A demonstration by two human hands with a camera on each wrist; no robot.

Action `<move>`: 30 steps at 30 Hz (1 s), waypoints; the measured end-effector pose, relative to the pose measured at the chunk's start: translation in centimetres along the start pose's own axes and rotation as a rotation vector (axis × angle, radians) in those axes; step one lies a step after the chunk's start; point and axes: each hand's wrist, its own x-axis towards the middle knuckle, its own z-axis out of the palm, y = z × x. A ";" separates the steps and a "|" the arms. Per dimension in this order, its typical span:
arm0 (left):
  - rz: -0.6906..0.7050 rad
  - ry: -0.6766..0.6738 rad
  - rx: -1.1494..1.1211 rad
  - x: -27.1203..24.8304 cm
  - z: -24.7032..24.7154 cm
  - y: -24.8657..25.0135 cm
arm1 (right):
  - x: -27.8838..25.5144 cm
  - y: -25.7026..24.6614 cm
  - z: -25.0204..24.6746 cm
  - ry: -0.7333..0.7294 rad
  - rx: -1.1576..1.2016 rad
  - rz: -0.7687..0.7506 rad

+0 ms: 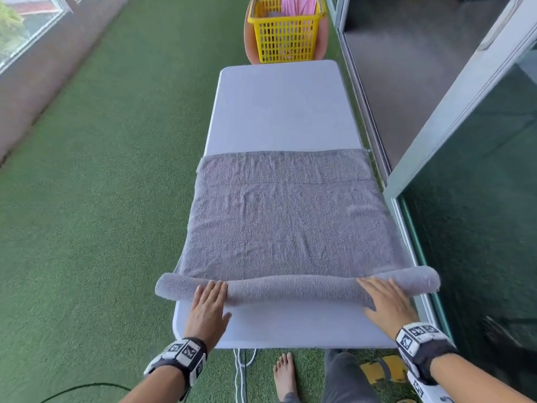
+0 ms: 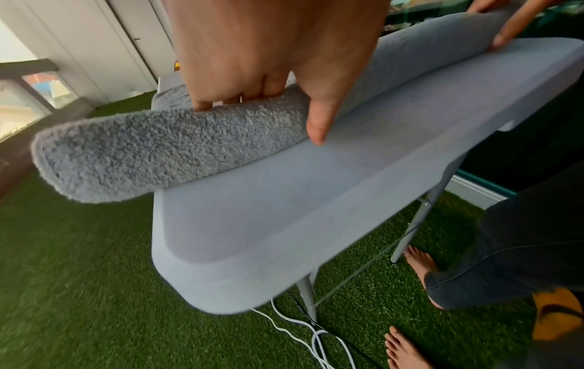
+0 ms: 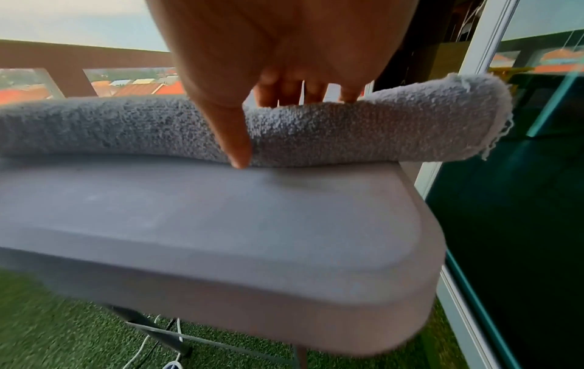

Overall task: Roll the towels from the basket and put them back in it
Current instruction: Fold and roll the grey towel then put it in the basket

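Note:
A grey towel lies spread across the white folding table, and its near end is wound into a thick roll that overhangs both table sides. My left hand rests flat on the roll's left part, fingers straight over the top and thumb down its near side. Toward the right end my right hand presses the roll the same way. A yellow basket stands beyond the table's far end with a pink towel in it.
Green artificial turf covers the floor on the left. A glass sliding door runs close along the table's right side. White cables, my bare foot and a yellow sandal lie under the near edge.

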 end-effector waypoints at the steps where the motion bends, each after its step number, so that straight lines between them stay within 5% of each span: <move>1: -0.014 0.011 -0.008 -0.3 0.2 0.1 | -0.4 0.1 0.4 0.021 0.017 0.003; 11: 0.065 0.127 -0.052 -0.9 -0.5 0.9 | -1.4 0.3 0.9 0.038 -0.060 0.026; 16: -0.013 0.159 -0.077 -1.2 0.2 1.1 | -1.4 1.0 1.6 0.248 0.046 0.005; 22: 0.025 0.038 -0.066 -4.0 0.6 1.2 | -4.2 1.3 3.4 0.232 0.119 -0.034; 30: -0.069 -0.014 -0.142 0.5 -2.5 1.9 | -0.1 1.6 0.4 0.116 0.055 -0.018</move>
